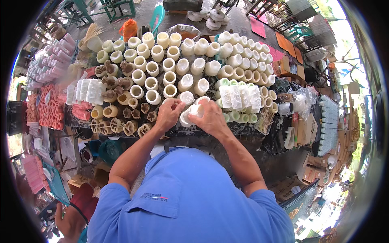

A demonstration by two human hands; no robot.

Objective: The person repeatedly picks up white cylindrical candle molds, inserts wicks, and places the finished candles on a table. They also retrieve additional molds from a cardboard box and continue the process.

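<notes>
One white cup (196, 110) in right grip (210, 118)

Floor: grey, dull-surfaced (239, 22), seen at the far side. Furniture, far left: green frames with slender legs (117, 11). Furniture, far middle: one teal plastic chair (157, 18). Furniture, far right: dark wooden frames (259, 7), and near them a second, green chair (300, 32). Flat pieces, same quarter: one pink sheet (258, 26); orange panels (286, 45), set side by side. Storage, right: cardboard boxes (314, 174), stacked close to me as I look along that side. Light: white daylight (356, 24), glaring along the right edge; a paler patch (16, 145) at the left edge.
</notes>
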